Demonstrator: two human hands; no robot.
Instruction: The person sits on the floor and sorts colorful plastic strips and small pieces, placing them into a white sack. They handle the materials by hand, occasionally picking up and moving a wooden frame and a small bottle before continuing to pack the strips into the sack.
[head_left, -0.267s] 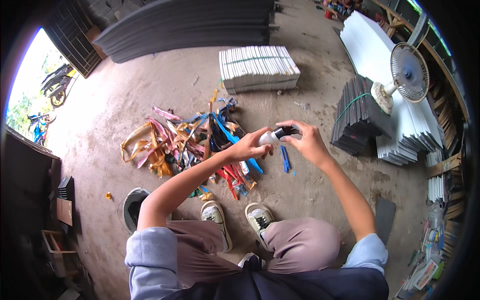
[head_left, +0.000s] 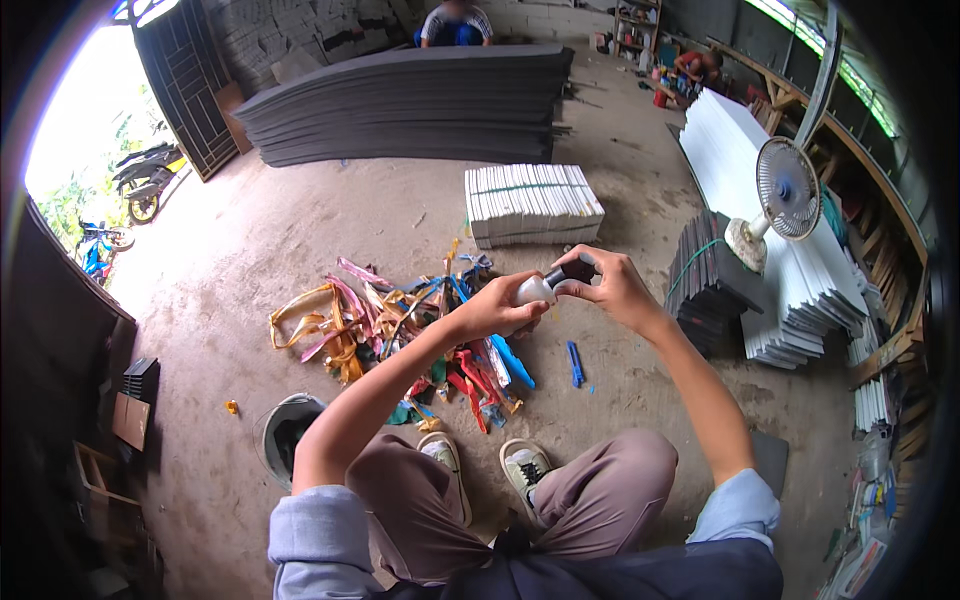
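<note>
Both hands are raised in front of me, close together above the floor. My left hand [head_left: 497,308] is closed around a small white bottle-like piece [head_left: 533,291]. My right hand [head_left: 620,288] grips a short black cylindrical piece [head_left: 569,271] between thumb and fingers. The black piece meets the white one end to end at a slight tilt; I cannot tell whether they are joined. Below and to the left lies a tangled heap of colourful strips [head_left: 345,325]. On the floor beneath my right hand is a blue utility knife [head_left: 575,364].
A grey bucket [head_left: 268,445] stands left of my legs. Ahead are a tied white sheet bundle [head_left: 535,228] and a long dark sheet stack [head_left: 400,112]. At right, a fan [head_left: 788,190] stands near a dark bundle [head_left: 700,275]. Two people [head_left: 455,25] crouch far back.
My view has tilted up, so the floor things sit lower and the people at the back now show. Both hands keep their grips, and the angle between the black and white pieces has shifted slightly.
</note>
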